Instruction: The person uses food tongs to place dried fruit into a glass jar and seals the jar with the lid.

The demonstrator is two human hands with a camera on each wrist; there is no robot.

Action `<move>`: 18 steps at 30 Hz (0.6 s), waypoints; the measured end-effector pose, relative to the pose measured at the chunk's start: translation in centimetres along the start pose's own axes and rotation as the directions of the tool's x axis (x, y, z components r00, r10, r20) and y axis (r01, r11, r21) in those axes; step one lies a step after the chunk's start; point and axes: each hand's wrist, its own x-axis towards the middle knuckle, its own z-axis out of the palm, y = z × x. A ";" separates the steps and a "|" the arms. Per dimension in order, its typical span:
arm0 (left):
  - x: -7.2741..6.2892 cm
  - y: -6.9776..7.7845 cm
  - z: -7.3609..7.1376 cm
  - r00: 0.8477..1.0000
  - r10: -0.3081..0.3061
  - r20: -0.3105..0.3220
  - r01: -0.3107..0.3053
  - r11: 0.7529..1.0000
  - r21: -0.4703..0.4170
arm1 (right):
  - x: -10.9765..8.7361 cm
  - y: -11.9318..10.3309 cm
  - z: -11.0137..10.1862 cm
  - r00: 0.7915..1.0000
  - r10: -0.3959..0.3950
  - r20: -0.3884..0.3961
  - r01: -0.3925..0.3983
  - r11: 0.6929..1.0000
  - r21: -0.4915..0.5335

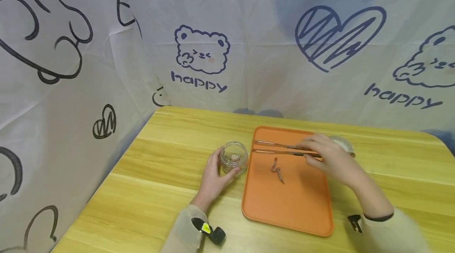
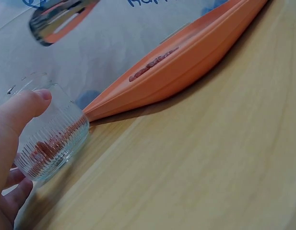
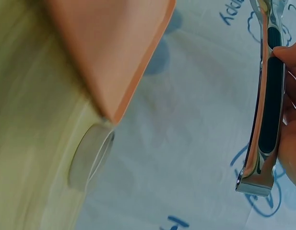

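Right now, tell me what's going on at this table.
A person's left grip holds a glass jar with reddish bits inside, beside an orange tray. Their right grip holds tongs, spread open and empty, above the tray. One or two reddish, worm-like pieces lie on the tray.

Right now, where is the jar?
In the head view, the jar is just left of the orange tray, gripped by the left hand.
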 end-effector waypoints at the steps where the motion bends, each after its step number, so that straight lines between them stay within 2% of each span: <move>1: 0.0 0.0 0.0 1.000 0.002 -0.001 -0.002 1.000 0.000 | -0.3 0.1 -0.2 1.000 0.006 0.001 -0.006 1.000 -0.012; 14: 0.0 0.0 -0.1 1.000 0.012 0.001 -0.012 1.000 0.001 | -6.2 1.3 -0.9 0.998 0.028 0.050 -0.025 0.998 -0.064; 18: 0.0 0.1 -0.1 1.000 0.024 -0.004 -0.024 1.000 -0.006 | -7.5 1.3 -0.7 0.998 0.038 0.048 -0.034 0.997 -0.069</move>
